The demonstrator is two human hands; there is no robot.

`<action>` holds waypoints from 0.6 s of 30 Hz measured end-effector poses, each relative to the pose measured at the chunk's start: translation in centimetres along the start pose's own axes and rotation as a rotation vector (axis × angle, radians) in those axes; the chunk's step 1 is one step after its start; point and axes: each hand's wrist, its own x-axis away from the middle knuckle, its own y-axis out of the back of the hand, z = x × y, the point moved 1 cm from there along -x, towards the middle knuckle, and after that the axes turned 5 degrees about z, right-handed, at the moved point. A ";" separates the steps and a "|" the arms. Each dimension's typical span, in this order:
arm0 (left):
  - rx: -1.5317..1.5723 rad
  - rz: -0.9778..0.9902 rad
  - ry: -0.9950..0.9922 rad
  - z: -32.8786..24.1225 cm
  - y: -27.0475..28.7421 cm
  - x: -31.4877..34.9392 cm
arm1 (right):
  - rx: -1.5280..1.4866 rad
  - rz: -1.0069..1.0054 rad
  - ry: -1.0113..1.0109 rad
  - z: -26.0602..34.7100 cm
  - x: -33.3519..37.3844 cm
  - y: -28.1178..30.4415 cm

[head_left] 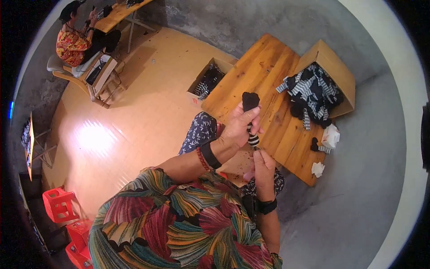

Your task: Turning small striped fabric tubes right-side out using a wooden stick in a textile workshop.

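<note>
My left hand (239, 127) is wrapped round a small black knit sock (251, 101). The sock's rounded black top sticks up above the fingers, and its black-and-white striped end hangs out below them. Just under that striped end, my right hand (263, 162) is closed in a pinch. Something thin and dark runs from the stripes down to its fingertips, too small to make out. Both hands are held up in front of me, near the close edge of a wooden table (251, 74).
On the table's right, a tipped cardboard box (345, 89) spills black and grey-striped knit pieces (313, 92). Near it lie a white packet (330, 136) and crumpled paper (318, 169). Another box (226, 66) stands beyond the table. Red stools (59, 205) stand left; a person (76, 42) sits far left.
</note>
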 end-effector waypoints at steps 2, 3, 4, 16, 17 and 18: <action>0.014 -0.064 -0.039 0.7 -0.7 0.5 | 0.050 -0.026 0.061 -1.1 -0.6 0.2; 0.014 -0.062 -0.037 1.1 -0.8 0.9 | 0.101 -0.050 0.122 -1.4 -0.9 0.3; -0.007 -0.008 0.020 1.7 -0.8 1.3 | 0.098 -0.053 0.117 -1.0 -1.1 0.0; 0.083 0.071 0.031 -2.1 -1.1 -0.5 | -0.453 0.140 -0.254 1.9 0.5 0.0; 0.082 0.071 0.029 -2.0 -1.0 -0.6 | -0.310 0.102 -0.212 1.9 0.3 -0.1; 0.027 0.093 0.011 -1.8 -0.7 -0.6 | -0.168 0.064 -0.169 1.7 0.2 -0.2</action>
